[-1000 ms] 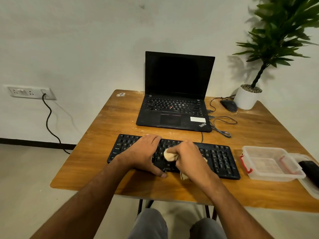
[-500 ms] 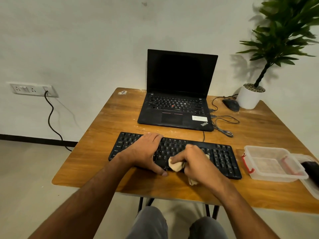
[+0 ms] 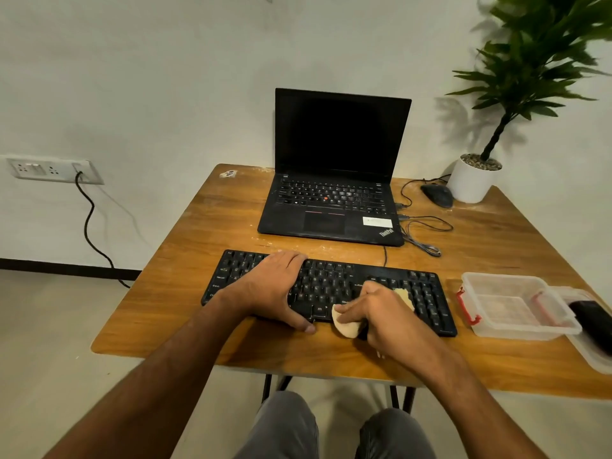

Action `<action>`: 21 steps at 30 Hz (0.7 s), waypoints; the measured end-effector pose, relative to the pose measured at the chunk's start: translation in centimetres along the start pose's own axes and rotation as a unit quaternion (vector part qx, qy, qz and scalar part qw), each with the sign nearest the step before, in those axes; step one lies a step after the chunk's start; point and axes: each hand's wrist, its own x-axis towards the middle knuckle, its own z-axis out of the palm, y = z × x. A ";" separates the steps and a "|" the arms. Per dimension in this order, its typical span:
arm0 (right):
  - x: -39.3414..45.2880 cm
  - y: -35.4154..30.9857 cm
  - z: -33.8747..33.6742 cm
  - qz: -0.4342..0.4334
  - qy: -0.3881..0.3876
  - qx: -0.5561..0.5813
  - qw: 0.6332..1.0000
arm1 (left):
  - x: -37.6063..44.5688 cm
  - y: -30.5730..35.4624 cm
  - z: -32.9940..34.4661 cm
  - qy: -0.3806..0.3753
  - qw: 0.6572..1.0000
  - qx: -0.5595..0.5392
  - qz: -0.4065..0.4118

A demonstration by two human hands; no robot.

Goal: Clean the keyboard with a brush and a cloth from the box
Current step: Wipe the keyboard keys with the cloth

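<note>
Right now the black keyboard (image 3: 328,286) lies across the front part of the wooden desk (image 3: 205,226), parallel to its near edge, and both hands are on it. The left hand (image 3: 275,286) lies flat over the left half of the keys, fingers straight and together, the thumb reaching down over the keyboard's near edge; it grips nothing. The right hand (image 3: 381,313) has its fingers curled round a pale yellow cloth (image 3: 346,324), bunched and pressed against the near edge of the keyboard right of its middle; one fold sticks out by the thumb and another shows past the knuckles. Just right of the keyboard stands a clear plastic box (image 3: 516,306) with red clips, and its lid (image 3: 592,352) lies beside it at the desk's right edge with a dark object (image 3: 592,319) on it that cannot be made out. Behind the keyboard sits an open laptop (image 3: 334,180) with a dark screen, then a black mouse (image 3: 437,195) with tangled cables, and a white potted plant (image 3: 473,180) at the far right corner.
</note>
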 end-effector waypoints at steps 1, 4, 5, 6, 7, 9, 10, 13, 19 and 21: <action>0.3 -0.1 -0.2 0.005 0.024 -0.012 1.000 | 0.0 0.0 -0.1 -0.002 1.000 0.000 0.000; 1.8 -1.6 0.4 -0.029 0.065 0.001 0.997 | 0.0 0.1 -0.1 -0.001 1.000 0.004 0.003; 1.9 -2.1 1.1 -0.045 0.053 0.011 0.998 | 0.0 0.1 0.0 0.003 1.000 0.005 0.006; 1.9 -2.4 1.8 -0.057 0.040 0.015 0.997 | -0.1 0.0 0.1 0.007 1.000 0.007 0.008; 1.7 -2.8 2.1 -0.062 0.034 0.015 0.997 | -0.1 0.0 0.1 0.008 1.000 0.009 0.010; 1.1 -1.9 2.5 -0.059 0.018 -0.006 0.998 | 0.0 -0.1 0.1 0.009 1.000 0.011 0.009; 0.8 -1.6 2.4 -0.056 0.011 -0.021 0.998 | 0.0 -0.1 0.1 0.008 1.000 0.011 0.007; -0.7 1.1 1.1 -0.019 0.028 -0.086 0.996 | 0.0 -0.1 -0.1 0.004 1.000 0.002 0.002; -0.1 -0.7 -0.4 -0.001 0.034 -0.042 0.999 | 0.1 0.3 -0.3 -0.008 1.000 0.009 0.001; 0.7 -2.2 0.3 -0.026 0.025 -0.012 0.999 | 0.0 0.3 -0.3 -0.003 1.000 0.018 0.005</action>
